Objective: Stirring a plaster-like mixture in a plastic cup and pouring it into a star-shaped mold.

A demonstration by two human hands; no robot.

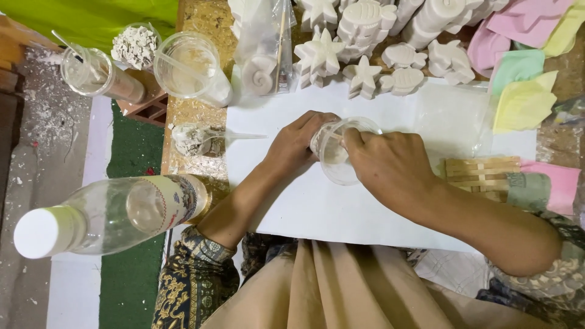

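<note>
My left hand [297,144] grips a clear plastic cup [335,163] from the left, holding it tilted above a white sheet [426,116]. My right hand [390,166] comes from the right, fingers pinched at the cup's rim on what looks like a thin stick [333,136] dipping into the cup. The cup holds a whitish liquid. Both forearms reach out from my lap, which is covered by tan cloth.
A clear plastic bottle [109,214] with a white cap lies at the left. Behind it are clear cups [192,64], a cup of white chunks [135,45] and a powder-coated spoon [194,139]. White plaster stars and fish [341,49] and coloured moulds [524,91] fill the back; a woven bamboo piece [481,173] lies at the right.
</note>
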